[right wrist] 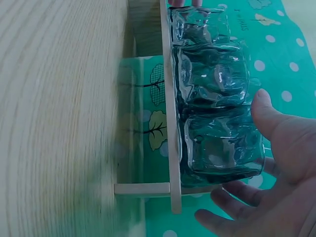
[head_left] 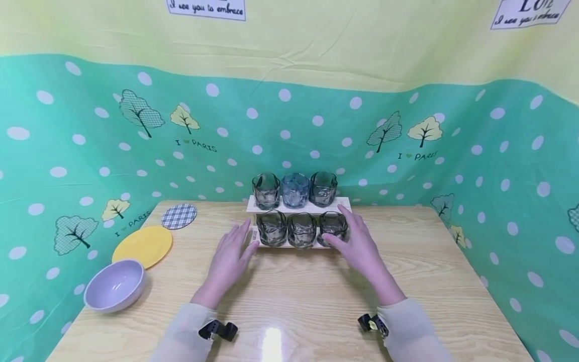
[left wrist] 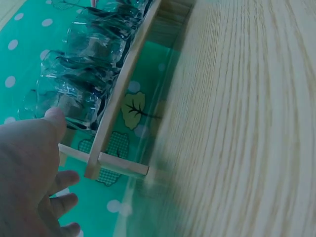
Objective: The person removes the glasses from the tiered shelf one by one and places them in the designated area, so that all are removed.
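A two-tier wooden rack (head_left: pixel 342 202) stands at the far side of the table. Its upper tier carries a blue glass (head_left: pixel 295 191) between two wavy smoky-grey glasses. Three more smoky glasses line the lower tier; the middle one (head_left: pixel 302 230) is between the hands. My left hand (head_left: pixel 229 254) is at the rack's left end, fingers spread and thumb toward the left front glass (left wrist: pixel 69 101). At the other end, my right hand (head_left: pixel 357 244) spreads its thumb and fingers around the right front glass (right wrist: pixel 224 148), with the thumb overlapping it in the head view.
On the table's left side are a lavender bowl (head_left: pixel 115 286), a yellow plate (head_left: pixel 143 245) and a round checked mat (head_left: pixel 179 216). The bowl overlaps the plate's near edge. A green dotted cloth (head_left: pixel 289 108) hangs behind the wooden table (head_left: pixel 307 291) and along both sides.
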`<act>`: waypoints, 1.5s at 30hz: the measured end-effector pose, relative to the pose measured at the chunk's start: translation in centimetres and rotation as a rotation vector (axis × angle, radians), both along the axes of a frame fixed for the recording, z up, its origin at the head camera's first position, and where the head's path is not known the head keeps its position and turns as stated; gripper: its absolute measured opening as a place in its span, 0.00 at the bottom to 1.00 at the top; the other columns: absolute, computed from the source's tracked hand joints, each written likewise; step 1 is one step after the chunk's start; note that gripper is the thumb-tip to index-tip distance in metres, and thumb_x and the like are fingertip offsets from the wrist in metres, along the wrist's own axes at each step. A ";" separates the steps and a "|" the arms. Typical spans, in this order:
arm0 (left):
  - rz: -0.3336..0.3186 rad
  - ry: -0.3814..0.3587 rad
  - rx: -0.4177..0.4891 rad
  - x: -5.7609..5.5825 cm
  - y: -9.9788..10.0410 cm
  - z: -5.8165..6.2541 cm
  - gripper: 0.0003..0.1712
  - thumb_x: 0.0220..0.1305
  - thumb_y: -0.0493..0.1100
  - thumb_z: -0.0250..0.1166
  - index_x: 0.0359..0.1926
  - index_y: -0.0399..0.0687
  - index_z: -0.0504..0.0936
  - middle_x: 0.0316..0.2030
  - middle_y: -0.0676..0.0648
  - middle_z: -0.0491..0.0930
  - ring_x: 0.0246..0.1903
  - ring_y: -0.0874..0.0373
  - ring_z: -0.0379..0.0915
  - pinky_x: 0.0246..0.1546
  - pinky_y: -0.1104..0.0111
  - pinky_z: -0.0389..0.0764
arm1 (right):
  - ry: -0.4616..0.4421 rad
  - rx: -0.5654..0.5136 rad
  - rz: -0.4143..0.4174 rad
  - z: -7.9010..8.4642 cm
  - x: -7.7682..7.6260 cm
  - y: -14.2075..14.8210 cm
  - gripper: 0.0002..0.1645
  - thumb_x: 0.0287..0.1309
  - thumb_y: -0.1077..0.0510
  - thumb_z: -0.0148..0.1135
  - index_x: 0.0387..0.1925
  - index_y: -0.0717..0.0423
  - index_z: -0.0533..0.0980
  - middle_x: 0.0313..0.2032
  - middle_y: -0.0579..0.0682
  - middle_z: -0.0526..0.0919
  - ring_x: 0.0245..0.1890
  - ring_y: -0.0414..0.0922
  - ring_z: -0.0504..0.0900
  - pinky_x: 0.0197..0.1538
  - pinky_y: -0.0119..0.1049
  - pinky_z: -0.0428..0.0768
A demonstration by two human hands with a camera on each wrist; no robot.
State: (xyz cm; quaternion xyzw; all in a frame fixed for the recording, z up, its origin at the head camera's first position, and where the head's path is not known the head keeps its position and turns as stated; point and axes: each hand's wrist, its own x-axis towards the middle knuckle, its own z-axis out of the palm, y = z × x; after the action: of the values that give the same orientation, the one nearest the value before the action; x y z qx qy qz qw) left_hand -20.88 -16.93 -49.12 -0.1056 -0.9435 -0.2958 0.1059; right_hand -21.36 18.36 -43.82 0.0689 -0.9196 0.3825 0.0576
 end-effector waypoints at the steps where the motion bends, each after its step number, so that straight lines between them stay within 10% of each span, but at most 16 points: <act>1: 0.003 -0.004 0.015 0.0 0.0 -0.1 0.44 0.86 0.60 0.58 0.89 0.45 0.55 0.83 0.34 0.61 0.83 0.33 0.52 0.84 0.37 0.47 | -0.004 -0.009 0.002 0.0 -0.1 -0.1 0.62 0.69 0.35 0.75 0.91 0.41 0.50 0.84 0.67 0.56 0.80 0.72 0.62 0.74 0.78 0.65; 21: -0.009 -0.052 0.157 -0.5 -0.3 -2.4 0.43 0.86 0.53 0.60 0.89 0.44 0.54 0.80 0.25 0.62 0.80 0.26 0.55 0.81 0.35 0.53 | -0.083 -0.058 0.013 -1.3 -0.7 -0.1 0.64 0.68 0.41 0.78 0.91 0.38 0.49 0.86 0.63 0.53 0.80 0.72 0.61 0.76 0.76 0.61; 45: -0.012 -0.047 0.190 -0.9 0.4 -4.3 0.38 0.89 0.52 0.56 0.88 0.44 0.57 0.82 0.35 0.62 0.84 0.35 0.52 0.84 0.36 0.36 | -0.073 -0.064 -0.003 -1.5 -0.9 -0.1 0.61 0.68 0.43 0.79 0.90 0.41 0.53 0.86 0.61 0.55 0.81 0.70 0.62 0.77 0.75 0.61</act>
State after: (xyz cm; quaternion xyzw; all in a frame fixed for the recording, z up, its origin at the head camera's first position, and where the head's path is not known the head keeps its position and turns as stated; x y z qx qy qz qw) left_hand -21.78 -16.54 -53.38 -0.0940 -0.9128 -0.3868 0.0915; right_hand -22.26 18.28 -45.32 0.0514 -0.9085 0.4137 0.0267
